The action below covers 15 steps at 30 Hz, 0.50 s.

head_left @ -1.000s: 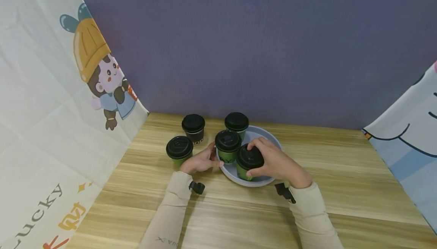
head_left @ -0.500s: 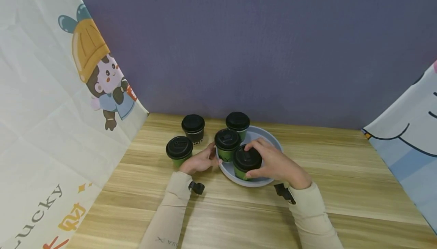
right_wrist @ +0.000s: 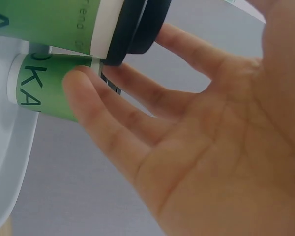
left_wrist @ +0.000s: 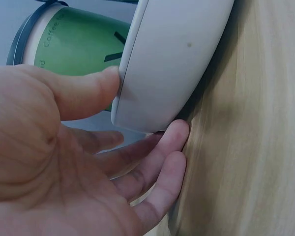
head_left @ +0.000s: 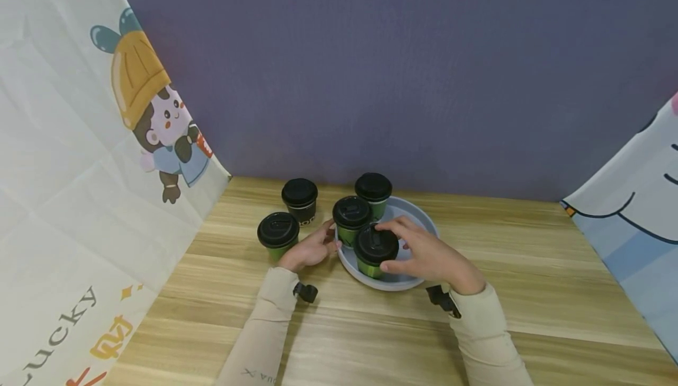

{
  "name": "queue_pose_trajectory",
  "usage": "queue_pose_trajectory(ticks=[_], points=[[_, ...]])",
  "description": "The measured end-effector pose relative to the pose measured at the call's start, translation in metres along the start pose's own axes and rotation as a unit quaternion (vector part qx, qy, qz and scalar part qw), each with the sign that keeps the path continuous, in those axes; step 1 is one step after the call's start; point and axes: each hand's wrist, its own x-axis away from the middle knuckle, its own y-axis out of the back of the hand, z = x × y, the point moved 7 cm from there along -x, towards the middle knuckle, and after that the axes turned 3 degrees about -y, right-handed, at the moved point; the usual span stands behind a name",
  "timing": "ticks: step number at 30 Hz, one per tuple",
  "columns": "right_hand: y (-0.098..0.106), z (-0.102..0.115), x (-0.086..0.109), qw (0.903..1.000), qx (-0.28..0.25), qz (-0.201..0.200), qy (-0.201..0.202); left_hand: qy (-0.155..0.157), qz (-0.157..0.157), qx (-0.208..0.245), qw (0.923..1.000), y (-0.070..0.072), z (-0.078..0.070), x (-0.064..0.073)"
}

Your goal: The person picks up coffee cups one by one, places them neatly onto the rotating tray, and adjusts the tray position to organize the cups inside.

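Observation:
Three green paper coffee cups with black lids stand on a round grey tray (head_left: pixel 418 212). My right hand (head_left: pixel 431 256) holds the front coffee cup (head_left: pixel 369 268), its thumb at the near side and a finger over the lid. In the right wrist view, that cup's dark lid (right_wrist: pixel 142 29) lies against the fingers, which are spread and slightly bent. My left hand (head_left: pixel 309 250) grips the tray's left edge. In the left wrist view, the thumb lies on the tray rim (left_wrist: pixel 122 98) and the fingers curl toward its underside. The second cup (head_left: pixel 346 235) and the back cup (head_left: pixel 377 206) stand close by.
To the left of the tray, a black cup (head_left: pixel 302 212) and another green cup (head_left: pixel 276 252) stand on the wooden table (head_left: pixel 529 286). The green one is right beside my left wrist. A dark purple-grey panel (head_left: pixel 397 80) rises behind the table.
The front cup has slid left on the tray, under my right hand. The second cup has shifted slightly back and the back cup a little right. My left hand has stayed at the tray.

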Motion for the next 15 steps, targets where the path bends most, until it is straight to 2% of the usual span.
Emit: queue_pose_trajectory(ticks=[5, 10, 15], points=[[0.006, -0.004, 0.004, 0.9998, -0.006, -0.011, -0.012, 0.004, -0.023, -0.031, 0.9992, 0.002, -0.001, 0.001], [0.014, -0.013, 0.006, 0.999, -0.005, -0.039, -0.02, 0.007, -0.032, -0.036, 0.9988, 0.002, -0.004, 0.003], [0.024, -0.025, 0.008, 0.9973, -0.007, -0.07, -0.02, -0.007, -0.046, -0.051, 0.9976, 0.002, -0.005, 0.002]])
